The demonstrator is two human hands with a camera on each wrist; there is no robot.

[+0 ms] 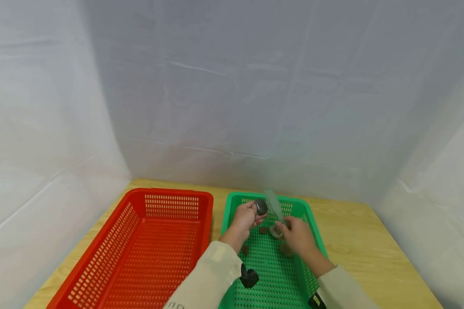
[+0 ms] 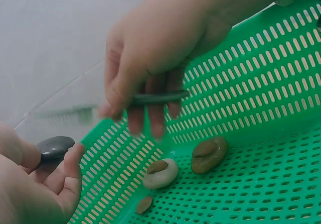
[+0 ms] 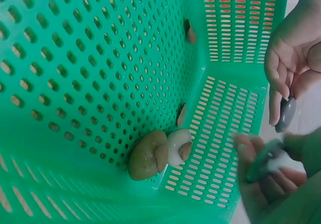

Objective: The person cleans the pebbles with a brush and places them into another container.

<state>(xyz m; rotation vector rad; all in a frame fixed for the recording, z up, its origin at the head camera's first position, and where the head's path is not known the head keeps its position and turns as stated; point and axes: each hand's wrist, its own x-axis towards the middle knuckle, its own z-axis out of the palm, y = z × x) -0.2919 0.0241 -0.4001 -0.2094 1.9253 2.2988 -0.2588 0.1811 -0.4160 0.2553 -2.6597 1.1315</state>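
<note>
My left hand (image 1: 244, 218) grips a smooth dark stone (image 1: 261, 207) between thumb and fingers, above the far part of the green basket (image 1: 232, 201). To its right, my right hand (image 1: 298, 235) holds a green brush (image 1: 274, 206) by its handle. In the left wrist view the bristled end of the brush, blurred, points toward the dark stone (image 2: 56, 147). Below the hands in the basket lie a white stone (image 2: 163, 178) and a brown stone (image 2: 213, 156). Small flat brown pieces lie on both stones, and another brown piece (image 2: 144, 204) is beside them.
A red basket (image 1: 206, 206) stands to the left of the green one on the wooden table (image 1: 348, 231). One more brown piece (image 3: 190, 32) lies near the green basket's left wall. White sheeting (image 1: 232, 107) rises behind the table and at both sides.
</note>
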